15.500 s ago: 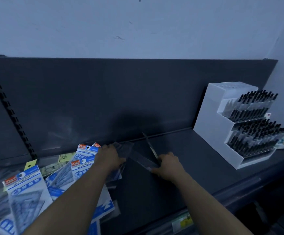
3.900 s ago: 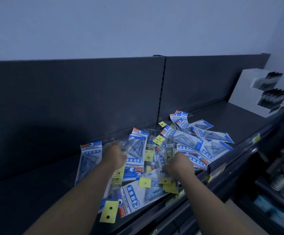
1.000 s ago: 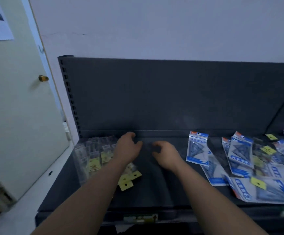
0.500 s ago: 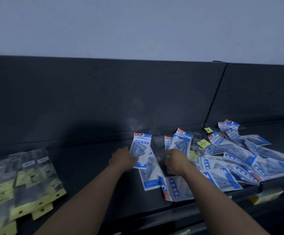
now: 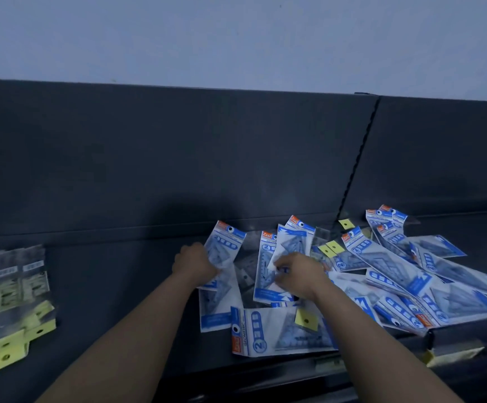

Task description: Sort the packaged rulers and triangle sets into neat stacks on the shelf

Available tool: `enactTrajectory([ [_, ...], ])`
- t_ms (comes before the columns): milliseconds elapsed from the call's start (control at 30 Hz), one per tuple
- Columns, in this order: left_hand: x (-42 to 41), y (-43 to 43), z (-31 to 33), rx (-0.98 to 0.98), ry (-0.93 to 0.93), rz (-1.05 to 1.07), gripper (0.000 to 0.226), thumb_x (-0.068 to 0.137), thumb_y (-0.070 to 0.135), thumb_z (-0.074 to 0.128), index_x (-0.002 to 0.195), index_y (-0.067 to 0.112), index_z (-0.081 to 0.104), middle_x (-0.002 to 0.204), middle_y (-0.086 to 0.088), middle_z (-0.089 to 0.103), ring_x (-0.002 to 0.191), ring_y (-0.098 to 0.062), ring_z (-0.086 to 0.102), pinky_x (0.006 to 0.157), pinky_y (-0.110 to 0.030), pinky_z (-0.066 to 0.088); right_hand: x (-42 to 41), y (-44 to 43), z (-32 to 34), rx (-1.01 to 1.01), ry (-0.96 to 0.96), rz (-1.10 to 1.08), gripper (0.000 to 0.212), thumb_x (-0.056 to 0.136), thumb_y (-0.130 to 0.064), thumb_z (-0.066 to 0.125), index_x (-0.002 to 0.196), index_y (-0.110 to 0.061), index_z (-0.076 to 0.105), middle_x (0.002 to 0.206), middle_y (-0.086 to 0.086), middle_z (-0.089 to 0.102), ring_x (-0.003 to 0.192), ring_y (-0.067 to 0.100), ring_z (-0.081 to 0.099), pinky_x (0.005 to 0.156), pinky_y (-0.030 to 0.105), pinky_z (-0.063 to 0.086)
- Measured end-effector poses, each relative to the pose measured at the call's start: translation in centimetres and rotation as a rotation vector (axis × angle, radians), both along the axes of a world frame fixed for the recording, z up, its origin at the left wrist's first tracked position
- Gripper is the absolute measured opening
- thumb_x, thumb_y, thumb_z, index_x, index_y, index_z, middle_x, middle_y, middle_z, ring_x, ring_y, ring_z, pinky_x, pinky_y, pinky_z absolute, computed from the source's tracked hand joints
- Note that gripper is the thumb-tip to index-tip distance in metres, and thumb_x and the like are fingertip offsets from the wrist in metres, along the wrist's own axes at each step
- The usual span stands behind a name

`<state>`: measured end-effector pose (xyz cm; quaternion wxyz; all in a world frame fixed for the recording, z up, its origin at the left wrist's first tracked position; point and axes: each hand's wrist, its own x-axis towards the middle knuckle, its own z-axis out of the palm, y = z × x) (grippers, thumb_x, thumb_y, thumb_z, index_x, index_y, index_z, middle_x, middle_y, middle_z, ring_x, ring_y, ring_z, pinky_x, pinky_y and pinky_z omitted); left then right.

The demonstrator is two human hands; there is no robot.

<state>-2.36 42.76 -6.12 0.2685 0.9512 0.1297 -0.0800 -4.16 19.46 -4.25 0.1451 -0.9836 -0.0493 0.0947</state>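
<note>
A loose heap of blue-and-white triangle set packs (image 5: 396,274) covers the right half of the dark shelf (image 5: 114,274). My left hand (image 5: 195,264) is closed on one pack (image 5: 226,245) at the heap's left edge, its header end tilted up. My right hand (image 5: 299,276) pinches another blue pack (image 5: 290,245) and lifts it off the pile. A stack of clear ruler packs with yellow header tabs (image 5: 9,309) lies at the far left of the shelf. A few yellow-tabbed packs (image 5: 331,248) are mixed into the blue heap.
The shelf's dark back panel (image 5: 178,158) rises behind everything, with a slotted upright (image 5: 355,167) at the right. A price-tag strip (image 5: 451,353) runs along the front edge. Bare shelf surface lies between the yellow stack and the blue heap.
I have turned from the yellow ruler stack on the left back to the blue heap. Both hands have reached in and each has closed on a blue pack.
</note>
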Motion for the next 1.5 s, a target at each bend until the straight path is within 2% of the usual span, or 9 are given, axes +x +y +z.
enactTrajectory([
  [233,-0.5,-1.9,2.0,-0.282,-0.134,0.001,0.042,0.07,0.031,0.074,0.102,0.005,0.066,0.102,-0.011,0.069,0.088,-0.021,0.066,0.063,-0.022,0.045,0.0,-2.5,0.0,0.08,-0.078,-0.034,0.013,0.083,-0.034,0.056,0.088,-0.031,0.068,0.094,-0.007,0.064,0.095,0.022,0.059,0.076,0.025,0.044],
  [367,-1.2,-6.0,1.7,-0.382,-0.078,-0.048,0.05,0.068,0.021,0.083,0.11,0.004,0.062,0.108,-0.009,0.068,0.094,-0.021,0.065,0.071,-0.025,0.047,-1.1,-4.4,-0.8,-0.042,-0.045,-0.045,0.041,0.089,-0.04,0.055,0.128,-0.026,0.058,0.13,0.0,0.054,0.119,0.024,0.05,0.102,0.037,0.04],
  [600,-0.9,-11.3,1.6,-0.447,-0.016,-0.004,0.073,0.065,0.025,0.089,0.123,0.003,0.05,0.125,-0.004,0.057,0.112,-0.025,0.058,0.079,-0.026,0.044,-1.5,-7.5,-1.6,-0.06,-0.034,-0.148,0.04,0.095,-0.029,0.045,0.133,-0.018,0.052,0.148,0.007,0.036,0.131,0.029,0.039,0.107,0.042,0.037],
  [767,0.5,-13.0,1.3,-0.409,-0.053,0.047,0.063,0.073,0.023,0.083,0.122,0.0,0.054,0.122,-0.01,0.061,0.11,-0.027,0.06,0.079,-0.025,0.045,-1.7,-8.1,-1.9,-0.052,-0.009,-0.118,0.044,0.099,-0.028,0.04,0.141,-0.016,0.043,0.154,0.004,0.029,0.14,0.027,0.027,0.112,0.042,0.031],
  [933,1.1,-14.0,0.5,-0.503,-0.028,0.006,0.05,0.071,0.016,0.084,0.113,-0.001,0.062,0.115,-0.017,0.066,0.101,-0.031,0.065,0.088,-0.043,0.055,-1.6,-8.6,-1.4,-0.009,-0.011,-0.116,0.039,0.098,-0.02,0.041,0.135,-0.014,0.05,0.147,0.006,0.039,0.135,0.027,0.035,0.111,0.04,0.032],
  [1033,0.8,-13.4,1.0,-0.518,-0.112,-0.011,0.035,0.08,0.01,0.075,0.111,-0.002,0.064,0.114,-0.02,0.066,0.103,-0.034,0.063,0.088,-0.04,0.053,-1.4,-8.6,-1.1,-0.048,0.004,-0.116,0.041,0.098,-0.019,0.041,0.138,-0.016,0.048,0.149,0.005,0.038,0.134,0.027,0.039,0.111,0.037,0.033],
  [1267,-1.3,-6.4,3.6,-0.617,-0.17,0.168,0.023,0.081,0.015,0.073,0.099,0.002,0.068,0.099,-0.014,0.069,0.091,-0.029,0.066,0.079,-0.035,0.052,-0.8,-4.7,-0.2,0.099,-0.106,-0.084,0.026,0.087,-0.015,0.055,0.109,-0.008,0.066,0.118,0.011,0.06,0.105,0.029,0.059,0.085,0.033,0.048],
  [1400,-4.2,-2.5,3.1,-0.527,-0.094,0.206,0.006,0.082,0.009,0.068,0.086,0.005,0.066,0.093,-0.015,0.067,0.08,-0.027,0.062,0.07,-0.031,0.048,-2.0,-1.4,0.4,0.309,0.103,0.028,0.016,0.074,-0.014,0.075,0.069,-0.008,0.062,0.07,0.007,0.061,0.063,0.021,0.057,0.055,0.03,0.044],
  [1500,-5.7,-1.2,2.4,-0.386,-0.024,0.186,0.01,0.085,0.011,0.064,0.08,0.005,0.057,0.079,-0.007,0.057,0.075,-0.021,0.056,0.064,-0.025,0.043,-2.8,-0.2,1.3,0.232,0.229,0.098,0.022,0.065,-0.021,0.086,0.071,-0.019,0.065,0.077,-0.001,0.064,0.069,0.013,0.058,0.061,0.027,0.048],
])
